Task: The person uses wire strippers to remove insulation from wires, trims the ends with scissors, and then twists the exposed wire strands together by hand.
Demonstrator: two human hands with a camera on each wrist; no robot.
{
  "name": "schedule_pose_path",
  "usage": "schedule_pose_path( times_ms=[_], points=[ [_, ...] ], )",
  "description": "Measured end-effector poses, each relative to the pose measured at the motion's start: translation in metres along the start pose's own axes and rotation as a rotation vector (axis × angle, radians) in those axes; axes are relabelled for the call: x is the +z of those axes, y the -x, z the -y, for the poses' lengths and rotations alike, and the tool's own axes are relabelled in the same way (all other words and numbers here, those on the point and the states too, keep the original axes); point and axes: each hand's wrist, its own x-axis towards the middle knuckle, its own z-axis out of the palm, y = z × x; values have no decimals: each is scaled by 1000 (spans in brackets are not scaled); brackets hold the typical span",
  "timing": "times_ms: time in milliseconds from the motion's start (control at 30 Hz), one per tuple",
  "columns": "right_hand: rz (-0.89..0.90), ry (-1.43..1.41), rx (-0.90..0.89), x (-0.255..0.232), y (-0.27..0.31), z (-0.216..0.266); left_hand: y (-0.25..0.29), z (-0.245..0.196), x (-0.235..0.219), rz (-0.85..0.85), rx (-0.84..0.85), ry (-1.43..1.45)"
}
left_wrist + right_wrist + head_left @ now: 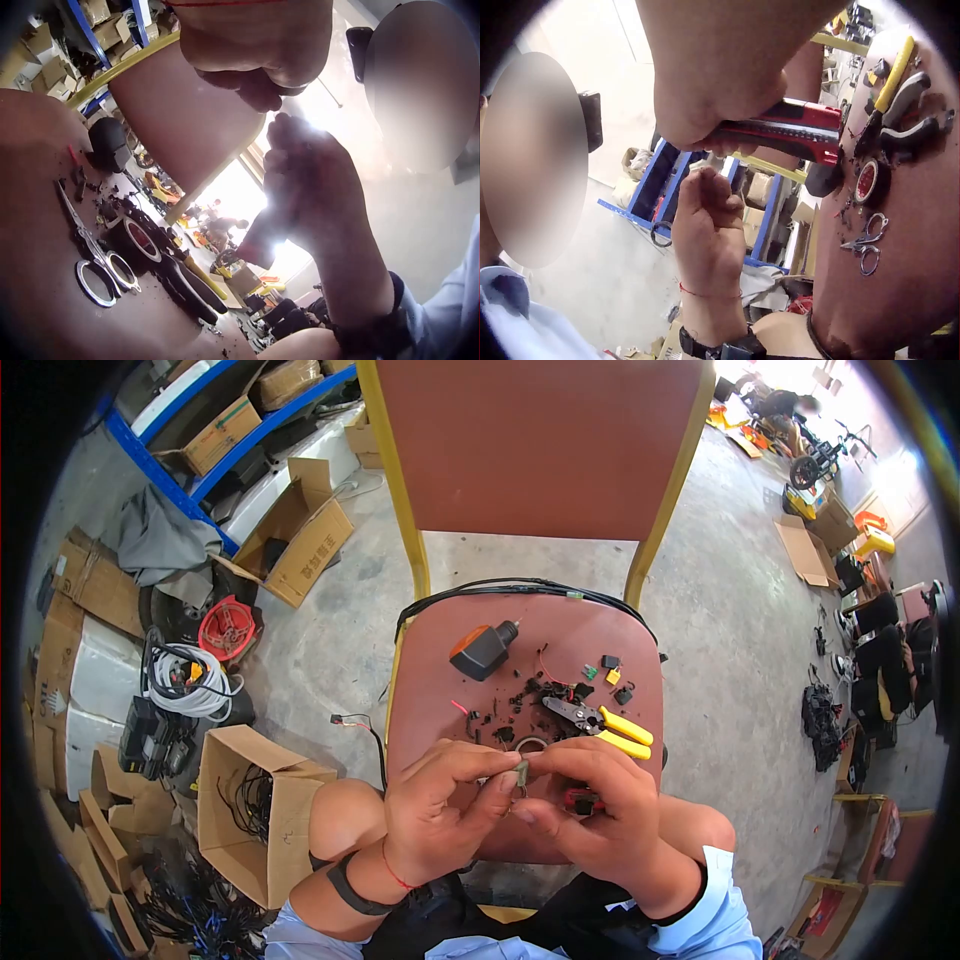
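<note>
In the head view my left hand [440, 800] pinches a small pale-green piece, possibly a connector [521, 771], between thumb and fingertips. My right hand [612, 810] is right up against it, fingertips meeting near the same piece. A red and black utility knife [791, 129] lies in the right hand's grip, its body sticking out toward the seat in the right wrist view. Both hands hover over the front of the brown chair seat [415, 690]. Just beyond them are the yellow-handled pliers [625, 732], and in the wrist views a tape roll [872, 182] and small scissors [97, 259].
Toward the back of the seat lies a black and orange object with a pointed tip [484, 650]. Black scraps and small connectors [613, 676] are scattered on it. A black cable [520, 584] runs along the rear edge. An opened cardboard box [225, 810] stands at the left.
</note>
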Motion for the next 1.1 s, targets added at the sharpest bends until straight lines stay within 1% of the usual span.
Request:
schedule_pose_path(
  times_ms=[33, 133, 233, 333, 433, 533, 633, 733, 833, 867, 933, 967, 1033, 1067, 1100],
  points=[
    [-6, -1, -11, 0, 0, -1, 0, 0, 0, 5, -10, -1],
    [-2, -39, 110, 0, 2, 0, -4, -4, 0, 20, 53, -60],
    [-23, -70, 93, 0, 2, -7, -8, -5, -1, 25, 128, -119],
    [-58, -76, 124, 1, 2, -5, -8, -3, 0, -4, 131, -109],
    [-28, -58, 117, 1, 2, -2, -4, -4, 0, -17, 48, -92],
    [-31, -54, 110, 2, 1, -1, -3, -3, 0, -31, 50, -98],
    [-26, -61, 124, 1, 2, -1, 1, -1, 3, -49, 6, -48],
    [-19, -58, 101, -1, 4, -4, 2, 1, 3, -29, 20, -21],
    [-165, -257, 452, -3, 8, -2, 7, 2, -6, -23, -49, 116],
    [-222, -288, 376, -5, 5, -3, 6, 4, -8, -45, -56, 178],
    [-230, -303, 345, -9, 3, -6, 1, 8, -10, -93, -69, 303],
    [-233, -310, 329, -10, 2, -7, -1, 6, -9, -46, -129, 315],
    [-140, -305, 368, -9, 2, -2, -3, -2, -4, 47, -249, 336],
    [-95, -304, 388, -8, 2, 0, -4, -1, 0, 38, -224, 399],
    [-74, -281, 315, -6, 1, -1, -5, 0, 4, 30, -200, 461]
  ],
)
